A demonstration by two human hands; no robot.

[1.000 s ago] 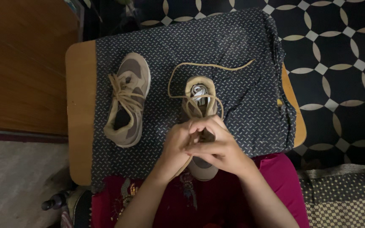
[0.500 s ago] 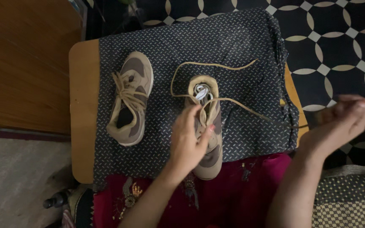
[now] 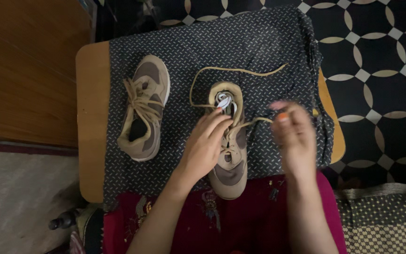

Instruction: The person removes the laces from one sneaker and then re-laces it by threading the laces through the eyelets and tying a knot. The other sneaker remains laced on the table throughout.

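Shoe (image 3: 230, 155) lies toe toward the table's (image 3: 90, 117) near edge, on a dotted dark cloth (image 3: 259, 47). The left hand (image 3: 205, 146) presses fingertips on its tongue; the right hand (image 3: 293, 136), blurred, pinches the tan lace (image 3: 254, 122) just beside it. A white oval label (image 3: 223, 100) shows inside the heel. Another shoe (image 3: 144, 108) lies toward the left edge.

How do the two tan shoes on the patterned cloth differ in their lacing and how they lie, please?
The left shoe is fully laced with its lace bunched on top; the right shoe has a long loose lace trailing over the cloth. The left shoe lies tilted and untouched; the right shoe lies straight, with the left hand on it and the right hand at its lace. Both are tan and brown.
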